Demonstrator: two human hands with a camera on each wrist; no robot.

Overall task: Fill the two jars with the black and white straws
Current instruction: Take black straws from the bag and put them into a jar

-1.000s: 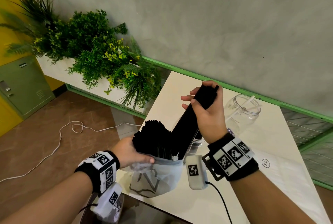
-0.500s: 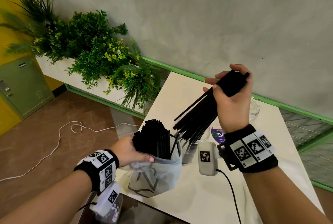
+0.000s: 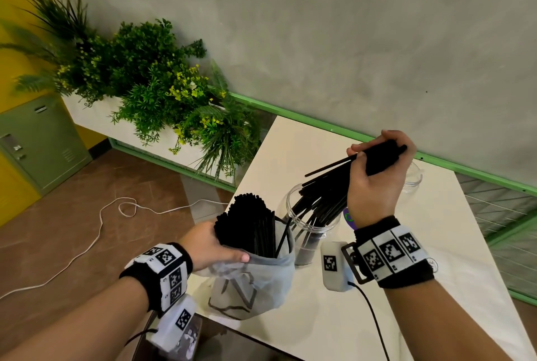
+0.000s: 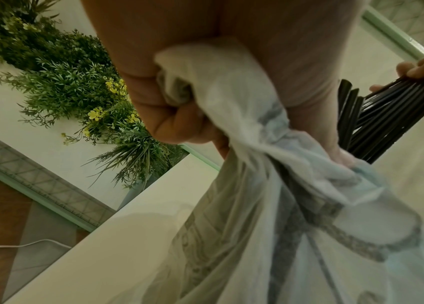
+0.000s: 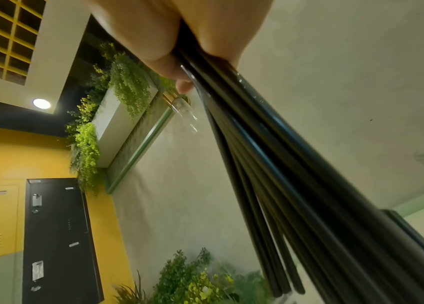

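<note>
straws (image 3: 250, 227), black, stand in bag (image 3: 255, 282) at table's (image 3: 334, 320) near left edge, left hand (image 3: 207, 244) gripping bag's rim; beyond, right hand (image 3: 374, 177) clasps bundle (image 3: 325, 195), tips entering jar (image 3: 305, 232); second jar (image 3: 414, 177) far right.

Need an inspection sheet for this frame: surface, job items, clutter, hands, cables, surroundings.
Surface: white table, set against a grey wall.
Job's things: clear jar holding some black straws; second clear jar mostly hidden behind the right hand; plastic bag packed with black straws; no white straws seen.
Clutter: purple and green sticker on the table, partly hidden.
Hands: left hand grips the bag's rim; right hand holds a bundle of black straws, lower ends at the near jar's mouth.
Cables: black wrist-camera lead over the table; white cable on the floor.
Surroundings: planter with green plants, green cabinet, brown floor.
</note>
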